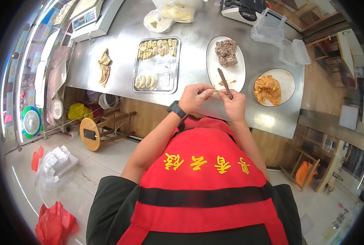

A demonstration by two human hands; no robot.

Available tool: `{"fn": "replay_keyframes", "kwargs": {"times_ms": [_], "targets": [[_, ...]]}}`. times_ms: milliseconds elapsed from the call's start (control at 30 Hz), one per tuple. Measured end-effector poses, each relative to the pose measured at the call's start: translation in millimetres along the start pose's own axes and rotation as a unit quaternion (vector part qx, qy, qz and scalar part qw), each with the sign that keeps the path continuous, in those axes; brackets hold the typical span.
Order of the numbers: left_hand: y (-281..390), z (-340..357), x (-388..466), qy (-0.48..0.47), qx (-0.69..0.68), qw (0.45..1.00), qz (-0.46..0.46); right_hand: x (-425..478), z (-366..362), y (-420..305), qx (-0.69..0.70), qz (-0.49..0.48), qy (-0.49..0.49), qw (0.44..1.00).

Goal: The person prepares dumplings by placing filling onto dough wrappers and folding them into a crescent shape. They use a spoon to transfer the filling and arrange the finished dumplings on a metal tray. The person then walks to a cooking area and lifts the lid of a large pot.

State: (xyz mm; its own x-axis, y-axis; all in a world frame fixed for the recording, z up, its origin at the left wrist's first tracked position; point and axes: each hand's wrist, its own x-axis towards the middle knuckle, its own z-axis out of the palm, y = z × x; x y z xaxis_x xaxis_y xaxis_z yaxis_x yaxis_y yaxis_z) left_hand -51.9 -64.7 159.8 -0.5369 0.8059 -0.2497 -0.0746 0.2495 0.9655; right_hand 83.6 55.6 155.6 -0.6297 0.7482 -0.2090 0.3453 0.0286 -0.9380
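My left hand [195, 97] and my right hand [234, 104] meet at the steel table's near edge, both pinching a small pale dumpling [215, 93] between their fingertips. A dark, narrow spreading stick [225, 83] also lies in my right hand, its far end over an oval white plate [211, 65]. On that plate sits a mound of greyish-brown minced filling [226, 52]. To the right, a second white plate [287, 85] carries orange-yellow filling [267, 88]. Left of my hands, a metal tray [157, 66] holds rows of folded dumplings [157, 48] at the back and several smooth ones [146, 82] in front.
Strips of dough [104, 67] lie on the table [120, 79] at left. Bags of dough [172, 15], a scale [84, 20], a black-and-white machine [244, 12] and plastic containers [293, 52] stand farther back and right. A wooden stool [91, 145] is below at left.
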Motion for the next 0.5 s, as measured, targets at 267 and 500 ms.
{"fn": "replay_keyframes", "kwargs": {"times_ms": [267,500], "targets": [[-2.6,4.0,-5.0,0.134,0.149,0.973,0.114,5.2,9.1,-1.6,-0.045,-0.08,0.034,0.995],[1.8,1.1,1.2,0.173,0.223,0.936,0.21,11.9,3.5,-6.0,0.02,-0.033,-0.031,0.999]]}}
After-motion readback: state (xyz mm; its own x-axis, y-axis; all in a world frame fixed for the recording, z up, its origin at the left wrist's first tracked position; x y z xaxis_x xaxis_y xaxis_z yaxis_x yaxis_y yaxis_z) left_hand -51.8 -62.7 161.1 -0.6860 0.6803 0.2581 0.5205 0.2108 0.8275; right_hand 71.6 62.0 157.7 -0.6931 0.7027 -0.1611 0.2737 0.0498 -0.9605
